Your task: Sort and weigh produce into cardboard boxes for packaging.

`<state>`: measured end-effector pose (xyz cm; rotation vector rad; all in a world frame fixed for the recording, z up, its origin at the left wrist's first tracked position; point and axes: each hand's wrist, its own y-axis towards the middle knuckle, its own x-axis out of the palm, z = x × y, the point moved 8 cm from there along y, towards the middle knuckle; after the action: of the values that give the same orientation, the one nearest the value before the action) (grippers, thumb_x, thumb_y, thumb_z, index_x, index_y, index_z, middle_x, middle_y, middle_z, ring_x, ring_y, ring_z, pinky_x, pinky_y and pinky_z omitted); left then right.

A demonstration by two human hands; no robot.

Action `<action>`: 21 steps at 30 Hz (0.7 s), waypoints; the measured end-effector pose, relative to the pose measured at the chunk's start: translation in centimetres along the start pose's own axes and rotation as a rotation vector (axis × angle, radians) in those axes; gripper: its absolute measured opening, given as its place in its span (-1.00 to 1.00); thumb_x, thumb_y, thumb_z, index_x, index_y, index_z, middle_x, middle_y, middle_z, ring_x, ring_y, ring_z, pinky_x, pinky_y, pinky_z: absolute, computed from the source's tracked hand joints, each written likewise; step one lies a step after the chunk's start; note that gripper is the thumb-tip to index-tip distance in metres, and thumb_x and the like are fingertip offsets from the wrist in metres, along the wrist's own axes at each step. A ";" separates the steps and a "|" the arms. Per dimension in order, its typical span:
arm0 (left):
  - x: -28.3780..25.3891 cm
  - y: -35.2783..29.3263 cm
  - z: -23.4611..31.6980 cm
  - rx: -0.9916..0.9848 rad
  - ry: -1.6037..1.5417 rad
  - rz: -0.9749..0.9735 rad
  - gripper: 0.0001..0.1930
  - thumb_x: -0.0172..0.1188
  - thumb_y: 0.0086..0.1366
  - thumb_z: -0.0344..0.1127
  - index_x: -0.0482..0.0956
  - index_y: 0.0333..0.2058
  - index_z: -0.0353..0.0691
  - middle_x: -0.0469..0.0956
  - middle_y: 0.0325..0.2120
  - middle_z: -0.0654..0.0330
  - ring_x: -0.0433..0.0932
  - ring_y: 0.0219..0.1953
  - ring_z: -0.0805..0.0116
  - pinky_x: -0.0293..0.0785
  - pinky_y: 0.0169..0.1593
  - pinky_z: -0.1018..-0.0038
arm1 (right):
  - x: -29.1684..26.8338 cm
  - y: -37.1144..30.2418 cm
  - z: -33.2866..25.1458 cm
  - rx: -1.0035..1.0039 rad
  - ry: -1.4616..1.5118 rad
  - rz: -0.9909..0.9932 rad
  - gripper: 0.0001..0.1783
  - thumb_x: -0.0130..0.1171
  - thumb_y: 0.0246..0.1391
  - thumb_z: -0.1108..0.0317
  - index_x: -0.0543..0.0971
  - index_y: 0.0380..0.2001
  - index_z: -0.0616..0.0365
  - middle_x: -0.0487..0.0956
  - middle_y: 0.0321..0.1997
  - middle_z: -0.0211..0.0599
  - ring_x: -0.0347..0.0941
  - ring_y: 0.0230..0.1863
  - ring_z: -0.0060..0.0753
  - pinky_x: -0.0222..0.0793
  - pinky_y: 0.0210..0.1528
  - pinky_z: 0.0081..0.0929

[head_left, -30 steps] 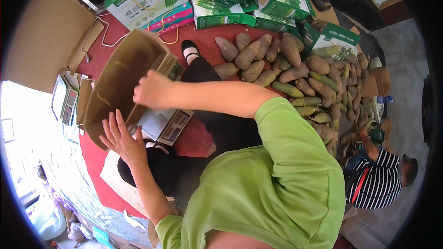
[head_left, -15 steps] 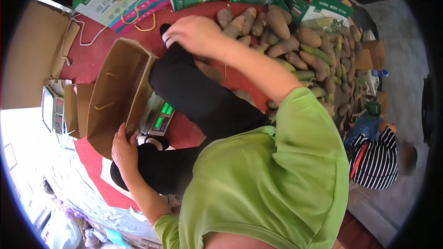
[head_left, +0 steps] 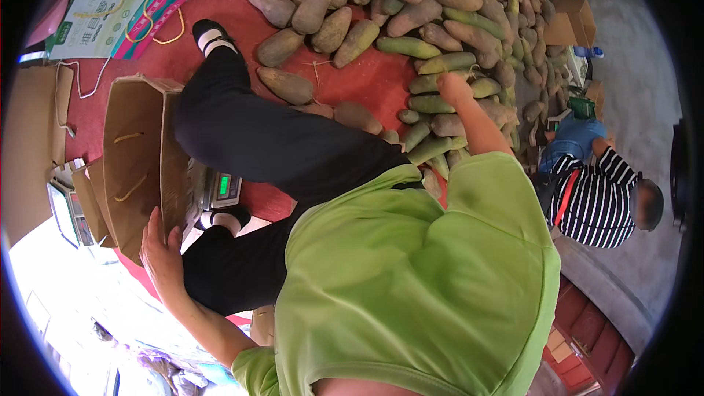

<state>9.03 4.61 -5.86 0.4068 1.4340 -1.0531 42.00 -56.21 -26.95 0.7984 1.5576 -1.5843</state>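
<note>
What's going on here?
The person's left hand rests against an open cardboard box beside a digital scale with a lit green display. Their right hand is at the pile of green radishes; whether it grips one is unclear. A co-worker in a striped shirt is off to the right.

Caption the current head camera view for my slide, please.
Left hand at an open cardboard box, right hand at a pile of brown and green vegetables.
</note>
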 end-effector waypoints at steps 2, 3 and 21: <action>0.6 0.4 0.0 0.009 0.033 -0.019 -0.47 0.17 0.13 -0.39 0.35 0.12 -0.17 0.48 -0.09 -0.06 0.45 -0.03 -0.05 0.37 0.00 0.18 | 3.0 -1.3 2.5 0.062 -0.002 -0.011 -0.76 0.02 0.03 0.30 0.57 -0.24 0.02 0.57 -0.17 -0.04 0.48 -0.11 0.02 0.40 -0.07 -0.12; 1.4 0.6 -0.6 0.013 0.036 -0.024 -0.47 0.17 0.13 -0.39 0.35 0.12 -0.17 0.48 -0.09 -0.06 0.45 -0.03 -0.05 0.37 0.00 0.18 | 4.0 -2.0 3.7 0.122 -0.013 -0.020 -0.74 0.03 0.01 0.32 0.56 -0.19 0.00 0.56 -0.12 -0.06 0.48 -0.08 -0.02 0.40 -0.05 -0.15; 4.0 1.7 -3.0 -0.178 -0.233 -0.100 -0.62 0.14 0.17 -0.43 0.44 0.00 -0.25 0.55 -0.24 -0.14 0.53 -0.13 -0.08 0.41 -0.08 0.24 | -0.2 -6.1 5.8 0.258 -0.380 0.092 -0.63 0.08 0.01 0.37 0.44 -0.06 -0.13 0.37 0.03 -0.39 0.28 0.11 -0.23 0.29 -0.02 -0.09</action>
<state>7.83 6.49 -10.60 0.0813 1.3356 -1.0077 37.34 -62.21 -23.21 0.6459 1.0474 -1.7697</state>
